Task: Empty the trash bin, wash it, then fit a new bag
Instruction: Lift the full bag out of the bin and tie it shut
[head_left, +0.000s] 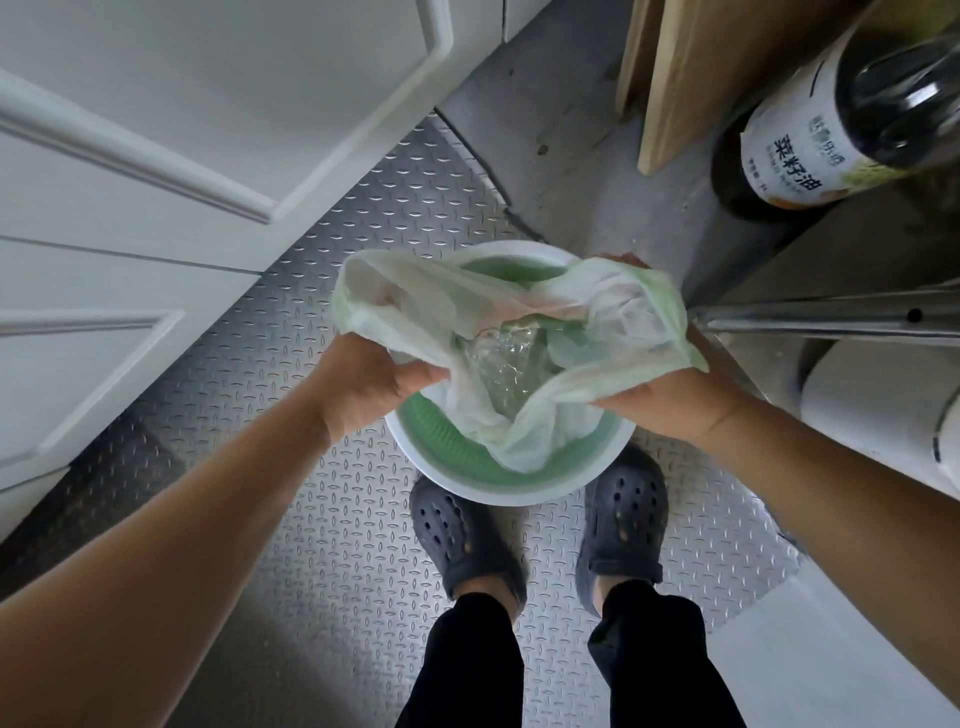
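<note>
Head view: checker-plate floor (332, 545), white door (156, 130)

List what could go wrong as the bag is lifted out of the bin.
1. The thin bag looks flimsy; gripped only at its edges by the left hand and right hand, it might tear.
2. The bin stands at the shoes, so spilled trash could land on them.

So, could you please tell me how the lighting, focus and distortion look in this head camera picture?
Head view: dim overall, with a bright patch on the metal floor near the feet; glare on the dark oil bottle, which looks blurred at the top right; wide-angle bending curves the cabinet door lines; both hands, left and right, and the bag are fairly sharp.
</note>
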